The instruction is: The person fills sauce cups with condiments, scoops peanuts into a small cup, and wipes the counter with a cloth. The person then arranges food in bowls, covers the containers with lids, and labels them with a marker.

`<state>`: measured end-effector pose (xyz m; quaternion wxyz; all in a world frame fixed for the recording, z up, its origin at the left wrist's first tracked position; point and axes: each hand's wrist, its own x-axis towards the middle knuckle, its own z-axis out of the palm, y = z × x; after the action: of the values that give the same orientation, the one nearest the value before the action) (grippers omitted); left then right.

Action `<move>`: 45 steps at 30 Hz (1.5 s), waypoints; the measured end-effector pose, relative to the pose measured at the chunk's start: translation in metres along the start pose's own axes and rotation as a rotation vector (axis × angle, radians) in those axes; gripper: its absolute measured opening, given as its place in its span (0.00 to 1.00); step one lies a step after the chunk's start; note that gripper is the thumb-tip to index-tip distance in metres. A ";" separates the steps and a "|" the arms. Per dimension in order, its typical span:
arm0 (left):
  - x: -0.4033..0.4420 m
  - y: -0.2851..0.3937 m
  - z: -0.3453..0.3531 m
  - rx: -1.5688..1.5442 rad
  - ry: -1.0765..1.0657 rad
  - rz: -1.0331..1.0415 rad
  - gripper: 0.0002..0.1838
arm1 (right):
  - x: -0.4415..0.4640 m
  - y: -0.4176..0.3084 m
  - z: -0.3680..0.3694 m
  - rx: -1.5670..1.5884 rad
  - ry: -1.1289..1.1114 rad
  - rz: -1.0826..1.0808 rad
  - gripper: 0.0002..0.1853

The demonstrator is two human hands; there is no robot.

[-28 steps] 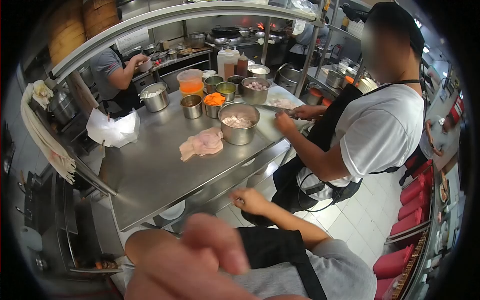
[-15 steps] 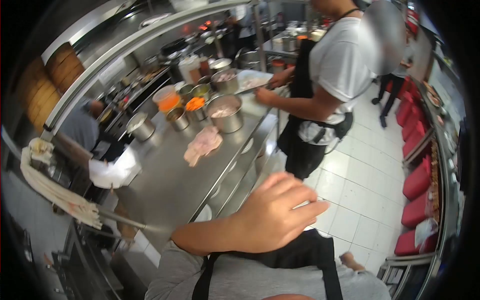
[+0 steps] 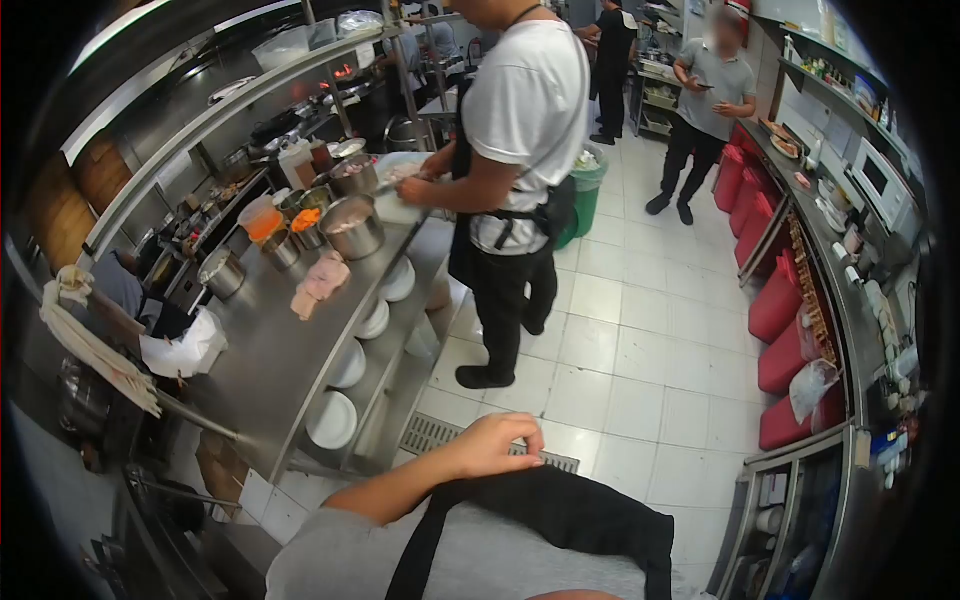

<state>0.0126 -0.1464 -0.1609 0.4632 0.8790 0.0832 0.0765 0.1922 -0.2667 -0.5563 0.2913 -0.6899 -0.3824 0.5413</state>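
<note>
My left hand is in front of my body, just above the top edge of my black apron. Its fingers are loosely curled, with a gap to the thumb, and I see nothing held. Below it on the floor is a metal drain grate. To the left, a pale piece of raw meat lies on the steel worktable. Behind the meat are a steel pot and a smaller container of orange pieces. My right hand is out of view.
A co-worker in a white shirt stands at the table's far end, hands over a cutting board. White plates sit on the shelf below. Red bins line the right counter. Another person stands farther back.
My view has swung right, showing more floor and the right counter. My left hand has lowered towards my apron, and its fingers are more curled.
</note>
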 end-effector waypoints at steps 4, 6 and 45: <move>0.074 0.054 0.093 -0.141 -0.200 0.169 0.12 | -0.075 0.058 -0.050 0.061 0.093 0.016 0.12; 0.111 0.072 0.151 -0.359 -0.394 0.198 0.11 | -0.132 0.125 -0.074 0.115 0.204 0.134 0.12; 0.615 0.456 0.533 -1.311 -1.667 1.063 0.32 | -0.544 0.397 -0.495 0.283 0.998 0.316 0.17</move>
<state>0.7595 -0.6940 -0.0469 0.6466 0.1769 -0.6747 -0.3089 0.6902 -0.9332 -0.4744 0.4427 -0.8663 -0.0126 0.2311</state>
